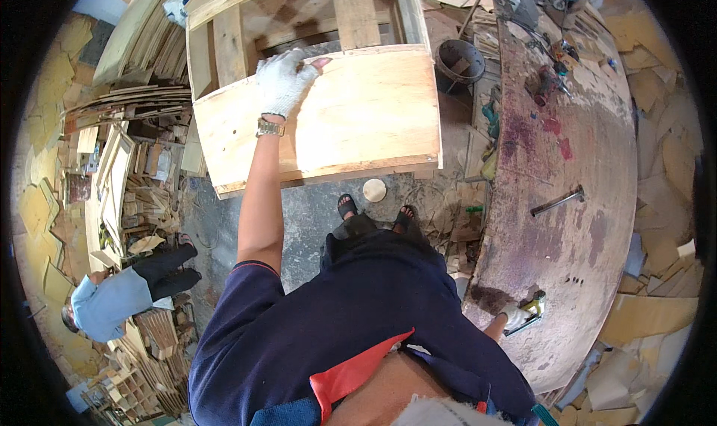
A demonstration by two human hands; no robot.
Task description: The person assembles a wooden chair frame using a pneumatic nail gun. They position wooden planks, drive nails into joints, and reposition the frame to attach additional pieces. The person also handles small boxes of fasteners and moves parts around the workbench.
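Observation:
In front of me stands a wooden crate [373,112] of pale plywood and slats, its inside partly visible past the near panel. My left hand [284,82], in a white knitted glove with a bare thumb tip, grips the upper edge of that panel, fingers bent over it. Off to the right, my right hand [515,317], also gloved, is closed on a yellow-and-dark tool [535,306] shaped like a staple gun, at the workbench surface. The glove hides part of its handle.
The stained workbench [575,254] runs along my right, with a hammer [557,201] on it and tools at its far end. A dark bucket [458,61] stands beside the crate. A round wooden disc [374,190] lies near my feet. Wood stacks and another person [116,303] are at left.

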